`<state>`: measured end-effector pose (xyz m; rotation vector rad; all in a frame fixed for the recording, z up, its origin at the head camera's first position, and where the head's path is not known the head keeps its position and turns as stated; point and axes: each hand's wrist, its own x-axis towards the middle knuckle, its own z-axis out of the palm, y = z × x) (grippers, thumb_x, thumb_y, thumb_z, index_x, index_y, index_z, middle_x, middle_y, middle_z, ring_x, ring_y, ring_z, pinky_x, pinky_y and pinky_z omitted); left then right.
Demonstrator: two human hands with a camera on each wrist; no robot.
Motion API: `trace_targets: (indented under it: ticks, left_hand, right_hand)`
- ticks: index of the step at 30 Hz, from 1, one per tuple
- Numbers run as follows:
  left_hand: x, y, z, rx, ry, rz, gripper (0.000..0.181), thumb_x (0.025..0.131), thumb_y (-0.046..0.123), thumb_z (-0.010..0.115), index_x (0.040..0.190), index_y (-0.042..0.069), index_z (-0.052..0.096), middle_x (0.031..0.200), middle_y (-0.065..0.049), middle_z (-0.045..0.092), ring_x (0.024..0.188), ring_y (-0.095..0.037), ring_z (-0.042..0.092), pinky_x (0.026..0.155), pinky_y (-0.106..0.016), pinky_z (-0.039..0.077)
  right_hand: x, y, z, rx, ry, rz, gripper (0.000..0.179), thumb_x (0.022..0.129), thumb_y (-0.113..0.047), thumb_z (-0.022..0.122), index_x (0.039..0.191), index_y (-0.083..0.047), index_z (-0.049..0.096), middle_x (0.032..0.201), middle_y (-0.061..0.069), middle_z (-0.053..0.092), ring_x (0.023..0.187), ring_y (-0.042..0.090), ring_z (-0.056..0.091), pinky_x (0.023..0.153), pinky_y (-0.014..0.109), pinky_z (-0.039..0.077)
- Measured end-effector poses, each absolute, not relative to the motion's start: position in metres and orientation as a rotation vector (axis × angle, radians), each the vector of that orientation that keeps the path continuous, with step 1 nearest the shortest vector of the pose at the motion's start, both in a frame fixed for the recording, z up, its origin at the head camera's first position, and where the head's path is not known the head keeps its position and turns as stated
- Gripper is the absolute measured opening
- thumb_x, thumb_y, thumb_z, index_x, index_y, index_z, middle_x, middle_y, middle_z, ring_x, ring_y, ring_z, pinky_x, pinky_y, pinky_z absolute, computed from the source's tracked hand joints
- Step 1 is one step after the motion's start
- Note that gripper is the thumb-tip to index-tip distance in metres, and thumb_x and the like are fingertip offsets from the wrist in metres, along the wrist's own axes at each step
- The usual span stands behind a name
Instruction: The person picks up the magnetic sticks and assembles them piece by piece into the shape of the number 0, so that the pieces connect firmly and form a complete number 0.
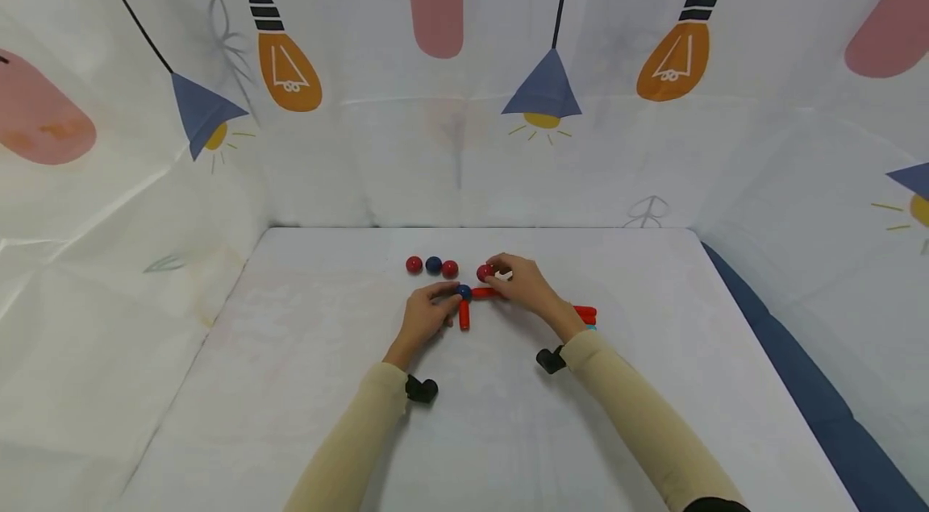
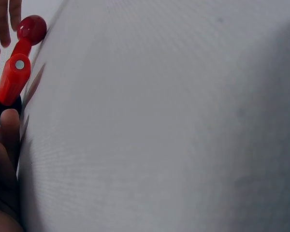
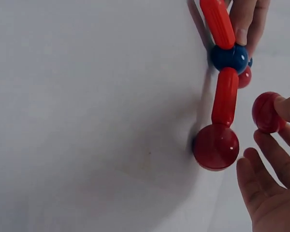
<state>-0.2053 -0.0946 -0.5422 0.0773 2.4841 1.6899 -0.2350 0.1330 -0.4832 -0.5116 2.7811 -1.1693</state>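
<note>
My left hand (image 1: 423, 317) pinches a blue ball (image 1: 464, 292) between thumb and fingers. Two red rods join at that ball: one red rod (image 1: 464, 316) points toward me, the other red rod (image 3: 224, 96) runs right to a large red ball (image 3: 216, 147). That end ball is hidden behind my right hand in the head view. Just above the rod, my right hand (image 1: 527, 285) holds a separate red ball (image 3: 267, 112) between thumb and fingertips, apart from the joined pieces. In the left wrist view, the near rod's end shows a pale round metal-like spot (image 2: 20, 65).
Beyond my left hand lie a red ball (image 1: 414, 264), a blue ball (image 1: 433, 264) and another red ball (image 1: 450, 268) in a row. Red rods (image 1: 585, 312) and a light blue piece (image 1: 591, 327) sit partly behind my right wrist. A patterned cloth (image 1: 406, 165) hangs behind the white table (image 1: 290, 351).
</note>
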Motion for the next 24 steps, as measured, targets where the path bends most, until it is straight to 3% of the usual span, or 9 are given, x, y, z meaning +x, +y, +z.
trace_targets:
  ticks: [2,9,16,24]
  left_hand:
    - [-0.205,-0.095,-0.542,0.074,2.481,1.694,0.038,0.098,0.025,0.071,0.135,0.022,0.069,0.118,-0.006,0.071,0.058,-0.016,0.061,0.051,-0.024,0.047]
    - [-0.205,-0.095,-0.542,0.078,2.469,1.697,0.038,0.098,0.025,0.071,0.135,0.02,0.069,0.097,-0.009,0.071,0.055,-0.014,0.058,0.05,-0.024,0.046]
    - [-0.206,-0.096,-0.542,0.057,2.461,1.69,0.039,0.098,0.027,0.071,0.137,0.022,0.068,0.114,-0.007,0.072,0.056,-0.015,0.059,0.05,-0.024,0.047]
    - [-0.206,-0.096,-0.542,0.068,2.479,1.678,0.038,0.098,0.026,0.071,0.136,0.022,0.069,0.122,-0.009,0.071,0.055,-0.016,0.06,0.051,-0.023,0.046]
  right_hand:
    - [-0.229,0.134,-0.482,-0.576,2.783,-1.175,0.033,0.099,-0.021,0.07,0.128,-0.006,0.067,0.12,0.011,0.071,0.112,0.029,0.067,0.094,0.042,0.059]
    - [-0.207,0.136,-0.484,-0.739,2.775,-1.143,0.035,0.097,-0.016,0.072,0.13,-0.003,0.066,0.119,0.01,0.072,0.107,0.024,0.068,0.095,0.038,0.058]
    - [-0.191,0.132,-0.494,-0.749,2.725,-1.163,0.033,0.096,-0.016,0.074,0.127,-0.006,0.069,0.119,0.007,0.073,0.109,0.024,0.067,0.095,0.038,0.058]
    - [-0.178,0.126,-0.506,-0.854,2.666,-1.189,0.036,0.094,-0.015,0.075,0.127,-0.002,0.068,0.116,0.008,0.073,0.105,0.024,0.068,0.093,0.038,0.059]
